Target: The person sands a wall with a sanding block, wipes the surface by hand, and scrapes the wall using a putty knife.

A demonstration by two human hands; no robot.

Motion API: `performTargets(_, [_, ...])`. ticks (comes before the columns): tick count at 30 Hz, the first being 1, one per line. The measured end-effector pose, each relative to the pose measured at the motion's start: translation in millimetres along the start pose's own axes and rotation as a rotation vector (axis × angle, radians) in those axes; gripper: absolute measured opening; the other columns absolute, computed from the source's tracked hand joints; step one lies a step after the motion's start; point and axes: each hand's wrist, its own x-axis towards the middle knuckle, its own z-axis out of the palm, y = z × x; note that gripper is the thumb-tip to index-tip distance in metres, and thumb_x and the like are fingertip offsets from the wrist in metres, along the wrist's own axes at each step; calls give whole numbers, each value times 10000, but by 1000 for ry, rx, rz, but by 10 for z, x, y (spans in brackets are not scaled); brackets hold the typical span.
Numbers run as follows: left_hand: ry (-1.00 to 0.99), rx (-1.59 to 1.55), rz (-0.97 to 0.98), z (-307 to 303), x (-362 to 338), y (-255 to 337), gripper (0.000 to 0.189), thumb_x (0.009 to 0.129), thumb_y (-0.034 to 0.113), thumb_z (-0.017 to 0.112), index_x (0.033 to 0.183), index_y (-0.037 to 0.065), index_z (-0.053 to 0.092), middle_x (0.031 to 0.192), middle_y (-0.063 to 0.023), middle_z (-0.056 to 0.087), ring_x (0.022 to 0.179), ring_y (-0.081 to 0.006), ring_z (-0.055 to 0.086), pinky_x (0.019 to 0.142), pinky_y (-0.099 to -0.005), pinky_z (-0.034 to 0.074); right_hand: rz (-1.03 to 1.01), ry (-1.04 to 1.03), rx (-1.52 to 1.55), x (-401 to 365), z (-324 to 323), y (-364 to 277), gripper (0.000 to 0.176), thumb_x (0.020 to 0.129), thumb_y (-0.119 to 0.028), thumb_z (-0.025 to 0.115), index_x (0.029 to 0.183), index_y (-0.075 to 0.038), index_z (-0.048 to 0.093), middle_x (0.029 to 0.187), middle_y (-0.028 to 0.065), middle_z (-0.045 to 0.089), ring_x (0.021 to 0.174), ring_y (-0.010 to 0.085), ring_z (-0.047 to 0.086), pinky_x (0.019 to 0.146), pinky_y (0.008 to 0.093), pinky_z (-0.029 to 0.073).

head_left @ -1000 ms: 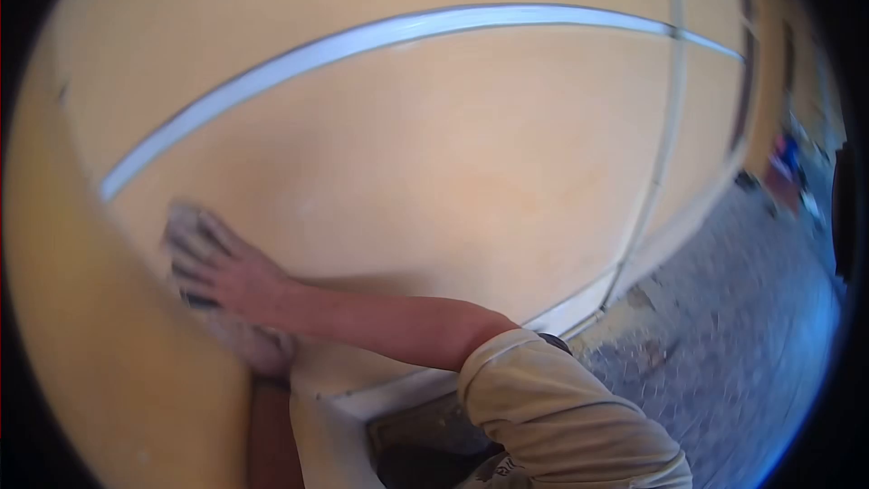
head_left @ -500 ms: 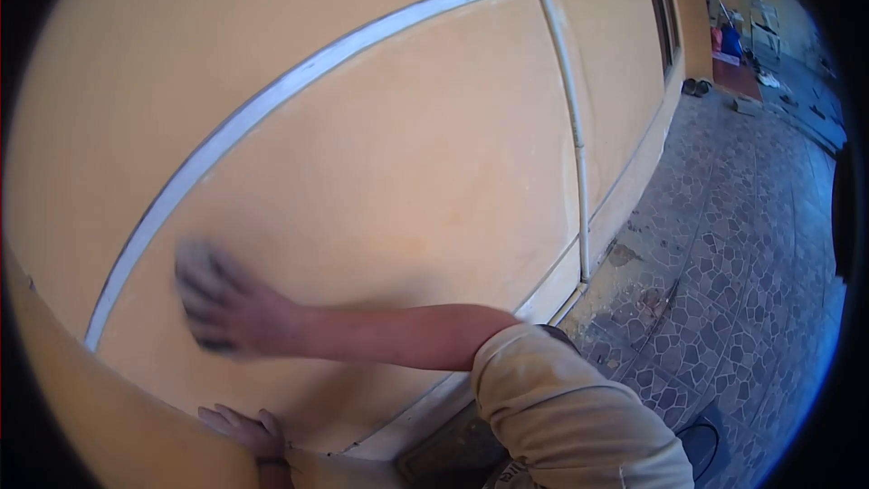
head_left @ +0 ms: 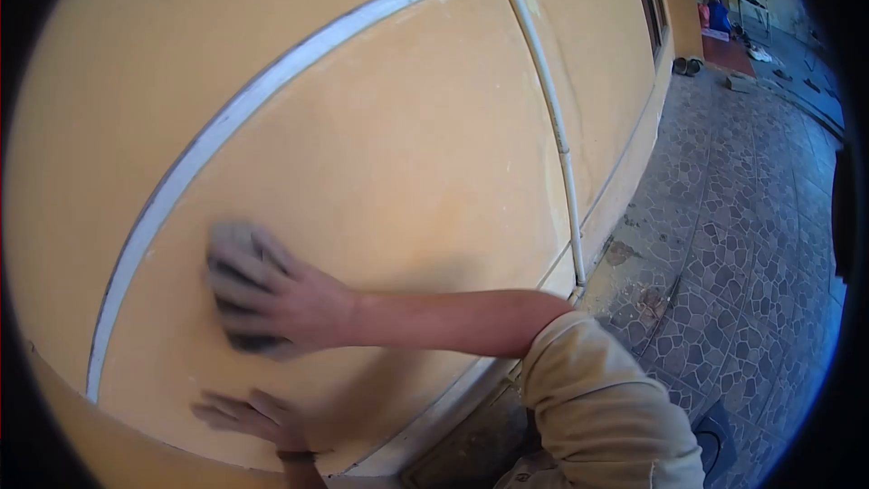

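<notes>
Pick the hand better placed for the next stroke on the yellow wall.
Right: the right hand presses the grey pad flat on the wall; the left hand lies bare against it below.

- The orange-yellow wall (head_left: pixel 407 145) was the working surface, its paint smooth and matte.
- A white pipe (head_left: pixel 272 81) ran along it in a long line, meeting a second white pipe (head_left: pixel 554 136) that dropped to the wall's foot.
- A grey pad (head_left: pixel 228 243) lay flat against the wall under the right hand (head_left: pixel 281 301).
- The left hand (head_left: pixel 249 417) rested lower, palm spread on the paint.
- A pale skirting band (head_left: pixel 425 426) edged the wall's base.
- The floor (head_left: pixel 742 217) was stone-patterned tile, with a dusty, crumbly patch (head_left: pixel 625 254) beside the wall.
</notes>
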Motion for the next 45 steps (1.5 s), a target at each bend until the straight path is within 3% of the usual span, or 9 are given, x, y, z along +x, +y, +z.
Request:
performTargets(2, [-20,-27,107,-137,622,228,693,1026,423,284,1525,-45,170,1592,-267,132,1471,-460,91,1150,-609,42,-237,45,223,-274,-204,422,620,716,-540,708,1249,-235,622,1456,142,447,1411,451,267,1124,700,103])
performTargets(9, [171,79,204,-99,1277,223,655,1028,435,297,1524,10,245,1595,-225,173,1476,-416,131,1169,-565,89,806,706,-356,-198,-935,2089,631,743,-437,735,1265,-111,593,1404,228,451,1302,461,385,1083,601,277])
performTargets(13, [150,50,176,-125,1270,317,653,1030,435,289,1522,9,249,1591,-228,185,1471,-429,134,1167,-574,98,41,66,-32,-147,-106,314,677,748,-491,682,1325,-161,554,1514,161,360,1464,395,200,1123,701,129])
performTargets(16, [74,79,316,-259,1271,40,656,1030,440,292,1523,9,249,1589,-230,189,1468,-431,142,1167,-574,108,-200,-33,153,-337,-426,813,690,736,-576,669,1320,-225,563,1500,114,399,1462,363,226,1095,740,115])
performTargets(22, [144,118,306,-210,1216,-185,684,1024,466,305,1527,8,237,1598,-224,166,1469,-423,147,1170,-569,105,737,717,-381,-262,-962,2105,636,715,-490,752,1246,-160,636,1344,224,518,1311,448,377,1098,569,266])
performTargets(27, [152,107,252,-126,1384,275,692,1018,472,315,1529,11,237,1602,-211,165,1477,-398,148,1172,-564,97,-130,155,189,-275,-244,548,640,700,-569,687,1207,-183,633,1340,176,503,1427,426,250,1128,705,144])
performTargets(35, [207,114,357,-138,1499,367,644,1026,442,318,1535,53,253,1604,-203,171,1480,-386,148,1176,-556,90,851,646,-243,-140,-870,1863,675,702,-509,735,1271,-167,610,1366,178,496,1347,462,343,1117,639,194])
performTargets(41, [67,70,333,-218,1483,264,668,1028,455,276,1525,10,246,1600,-214,170,1473,-411,149,1174,-563,90,-176,111,229,-401,-231,683,593,761,-624,608,1216,-245,634,1406,129,499,1439,371,258,1088,764,105])
performTargets(45, [76,123,435,-261,1228,-391,665,1033,447,255,1530,6,223,1603,-212,158,1473,-415,140,1175,-563,81,585,280,-70,-745,-952,1714,692,656,-565,759,1224,-191,634,1418,128,473,1353,347,381,1135,633,157])
